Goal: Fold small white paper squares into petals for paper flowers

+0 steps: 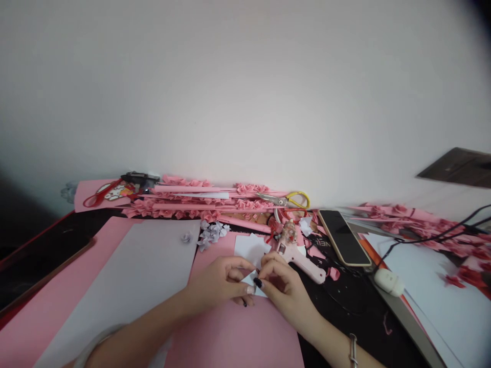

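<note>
Between my two hands is a small folded piece of white paper (250, 278). My left hand (224, 281) pinches its left side, thumb in front. My right hand (282, 281) has thumb and fingertips closed on its right side. Under both hands lies a pink paper sheet (238, 332). Just beyond my fingers are white paper pieces (251, 247). A pink glue gun (303, 261) lies right beside my right hand. Small pale purple paper flowers (212, 234) are heaped beyond my left hand.
Pink paper flower stems (192, 204) line the wall, with yellow-handled scissors (295, 199) on them. A phone (343, 237), a white earbud case (389, 282), cables and stacked paper (433, 286) are on the right. A large white sheet (130, 276) covers the left.
</note>
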`<state>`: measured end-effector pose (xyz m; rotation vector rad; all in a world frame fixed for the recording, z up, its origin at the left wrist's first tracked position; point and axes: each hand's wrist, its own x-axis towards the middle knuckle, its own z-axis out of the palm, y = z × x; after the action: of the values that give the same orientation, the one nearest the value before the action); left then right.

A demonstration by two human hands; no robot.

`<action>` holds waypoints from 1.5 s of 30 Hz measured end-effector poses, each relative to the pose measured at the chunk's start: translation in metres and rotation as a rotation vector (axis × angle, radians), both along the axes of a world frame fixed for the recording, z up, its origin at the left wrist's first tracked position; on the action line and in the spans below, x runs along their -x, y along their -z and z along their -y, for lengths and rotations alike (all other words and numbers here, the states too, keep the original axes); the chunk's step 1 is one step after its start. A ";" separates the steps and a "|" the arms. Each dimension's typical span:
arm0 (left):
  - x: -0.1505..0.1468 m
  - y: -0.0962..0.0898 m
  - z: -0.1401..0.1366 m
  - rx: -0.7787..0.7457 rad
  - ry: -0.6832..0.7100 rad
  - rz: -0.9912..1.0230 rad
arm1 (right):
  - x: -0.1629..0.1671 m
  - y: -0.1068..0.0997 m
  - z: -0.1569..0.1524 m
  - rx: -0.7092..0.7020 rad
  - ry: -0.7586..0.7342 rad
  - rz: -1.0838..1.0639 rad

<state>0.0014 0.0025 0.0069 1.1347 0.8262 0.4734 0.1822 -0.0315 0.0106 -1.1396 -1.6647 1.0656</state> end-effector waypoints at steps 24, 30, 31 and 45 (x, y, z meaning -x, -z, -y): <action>-0.002 0.007 0.002 -0.045 0.005 0.101 | 0.005 0.007 0.005 0.033 0.017 0.096; -0.004 0.008 0.003 -0.037 -0.024 0.076 | 0.006 0.005 0.005 0.023 0.024 0.140; -0.004 0.008 0.004 -0.037 -0.025 0.072 | 0.006 0.005 0.004 0.027 0.026 0.137; -0.001 0.002 0.003 -0.054 0.018 0.065 | 0.001 0.008 0.000 0.057 0.010 0.080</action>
<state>0.0029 -0.0008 0.0050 1.1691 0.7502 0.5179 0.1808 -0.0314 0.0024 -1.2407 -1.6984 1.0803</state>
